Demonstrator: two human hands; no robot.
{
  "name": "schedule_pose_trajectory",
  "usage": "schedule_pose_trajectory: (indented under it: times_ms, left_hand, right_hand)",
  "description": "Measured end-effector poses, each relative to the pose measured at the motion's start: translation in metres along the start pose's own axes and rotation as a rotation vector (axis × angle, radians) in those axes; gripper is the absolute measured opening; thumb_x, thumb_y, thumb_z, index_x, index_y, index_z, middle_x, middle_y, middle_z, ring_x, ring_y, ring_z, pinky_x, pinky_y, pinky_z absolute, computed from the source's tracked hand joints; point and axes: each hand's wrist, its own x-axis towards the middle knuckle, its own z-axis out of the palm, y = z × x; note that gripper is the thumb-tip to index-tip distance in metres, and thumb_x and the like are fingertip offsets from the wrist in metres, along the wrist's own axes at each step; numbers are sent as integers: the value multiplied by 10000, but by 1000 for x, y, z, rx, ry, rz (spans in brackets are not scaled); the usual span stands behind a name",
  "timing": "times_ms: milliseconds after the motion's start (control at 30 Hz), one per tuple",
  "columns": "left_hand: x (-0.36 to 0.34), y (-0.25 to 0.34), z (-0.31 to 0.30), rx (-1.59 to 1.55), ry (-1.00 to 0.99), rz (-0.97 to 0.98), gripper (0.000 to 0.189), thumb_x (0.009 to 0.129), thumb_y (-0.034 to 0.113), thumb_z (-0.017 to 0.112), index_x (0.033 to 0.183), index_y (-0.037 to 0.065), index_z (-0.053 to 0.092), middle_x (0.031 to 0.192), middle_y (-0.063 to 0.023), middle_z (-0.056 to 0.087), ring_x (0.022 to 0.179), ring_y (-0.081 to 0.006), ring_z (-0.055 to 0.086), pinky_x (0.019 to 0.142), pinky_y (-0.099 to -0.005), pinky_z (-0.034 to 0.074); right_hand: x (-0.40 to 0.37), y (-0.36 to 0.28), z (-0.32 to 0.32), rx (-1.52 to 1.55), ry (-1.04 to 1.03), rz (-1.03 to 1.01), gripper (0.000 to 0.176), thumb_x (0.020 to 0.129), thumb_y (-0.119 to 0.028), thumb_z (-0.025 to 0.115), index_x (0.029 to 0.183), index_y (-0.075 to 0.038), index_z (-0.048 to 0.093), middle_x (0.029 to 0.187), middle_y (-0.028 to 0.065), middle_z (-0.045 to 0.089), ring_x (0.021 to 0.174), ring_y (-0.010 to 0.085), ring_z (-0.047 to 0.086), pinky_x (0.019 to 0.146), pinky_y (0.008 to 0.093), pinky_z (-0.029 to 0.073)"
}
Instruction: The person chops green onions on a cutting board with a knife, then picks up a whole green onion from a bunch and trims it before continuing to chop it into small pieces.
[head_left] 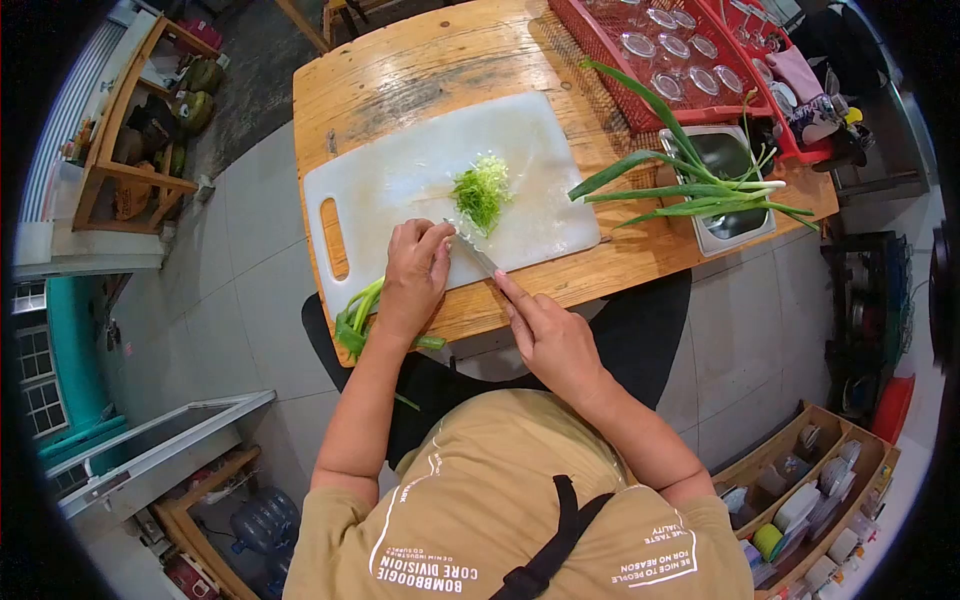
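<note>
A white cutting board (pixel 400 180) lies on the wooden table with a small heap of chopped spring onion (pixel 484 192) on it. My right hand (pixel 560 345) grips a knife (pixel 474 250), its blade slanting up and left to the fingertips of my left hand. My left hand (pixel 416 275) is closed at the board's near edge, with curled fingers beside the blade tip. Spring onion stalks (pixel 362 310) run from under this hand past the board's near left corner; the part within the fingers is hidden.
Whole spring onions (pixel 700 190) lie across a metal container (pixel 730 228) at the right. Behind it, a red crate (pixel 640 110) holds several upturned glasses. The wooden table's (pixel 400 65) near edge is close to my body. A wooden shelf box (pixel 800 490) stands lower right.
</note>
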Motion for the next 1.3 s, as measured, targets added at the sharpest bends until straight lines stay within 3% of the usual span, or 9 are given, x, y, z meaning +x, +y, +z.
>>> schedule_pose_trajectory:
  times_ms: [433, 633, 1033, 1233, 1300]
  left_hand:
    - [1, 0, 0, 64, -24, 53, 331, 882, -64, 750, 1181, 76, 762, 1092, -138, 624, 1051, -354, 619, 964, -475, 532]
    - [0, 1, -1, 84, -48, 42, 347, 870, -57, 759, 1188, 84, 764, 1115, -134, 621, 1065, -350, 617, 962, -474, 529]
    - [0, 4, -4, 111, -88, 69, 346, 896, -56, 726, 1199, 100, 783, 1139, -140, 622, 1118, -365, 610, 1011, -478, 519]
    - [-1, 3, -3, 97, -78, 52, 336, 893, -65, 731, 1188, 84, 789, 1139, -146, 630, 1104, -364, 619, 1004, -474, 527]
    - [-1, 2, -3, 94, -71, 49, 334, 889, -65, 735, 1185, 81, 789, 1137, -146, 631, 1098, -363, 622, 997, -471, 530]
  right_hand:
    - [-9, -3, -12, -73, -55, 18, 597, 1099, -202, 686, 1680, -244, 556, 866, 142, 620, 651, 356, 689, 616, 487, 592]
    - [-14, 2, -24, 11, -85, 39, 581, 1107, -215, 683, 1672, -275, 563, 859, 144, 627, 661, 368, 691, 620, 492, 592]
    - [-3, 0, -22, -104, -98, 19, 588, 1107, -218, 684, 1676, -285, 554, 859, 137, 629, 673, 369, 691, 634, 492, 602]
    - [-14, 5, -48, 85, -127, 41, 568, 1112, -212, 679, 1666, -259, 563, 895, 164, 691, 740, 388, 712, 717, 499, 596]
    - [-15, 2, -61, 209, -186, 136, 543, 1127, -210, 660, 1661, -223, 563, 911, 192, 729, 801, 412, 728, 764, 510, 585]
